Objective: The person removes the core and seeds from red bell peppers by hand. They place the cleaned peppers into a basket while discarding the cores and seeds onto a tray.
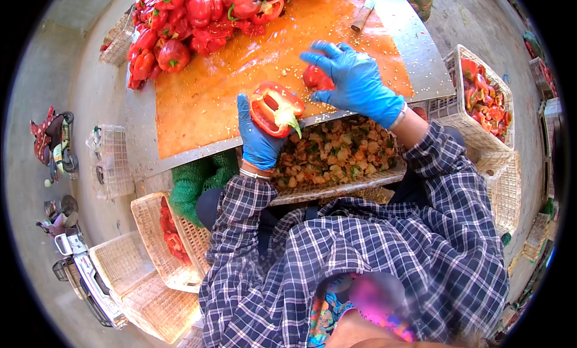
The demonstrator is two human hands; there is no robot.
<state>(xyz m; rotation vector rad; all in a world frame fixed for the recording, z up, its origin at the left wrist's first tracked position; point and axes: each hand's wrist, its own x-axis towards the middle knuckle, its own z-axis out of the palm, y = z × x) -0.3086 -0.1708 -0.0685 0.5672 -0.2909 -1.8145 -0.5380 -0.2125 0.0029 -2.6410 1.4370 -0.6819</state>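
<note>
My left hand (259, 138), in a blue glove, holds a halved red bell pepper (275, 108) at the table's near edge. Its cut side faces up, showing the pale core and green stem. My gloved right hand (354, 80) hovers to the right with fingers spread and nothing seen in its grasp. Partly behind those fingers, another red pepper piece (317, 79) lies on the orange table covering (216, 104). Beneath the edge, a crate of cut-out pepper cores (338, 152) sits before my lap.
Whole red peppers (205, 9) are heaped at the far left of the table. A knife (363, 12) lies at the far right. Crates with pepper pieces stand right (484, 100) and left (171, 240). A green mesh sack (191, 181) hangs by my left knee. Seeds are scattered over the covering.
</note>
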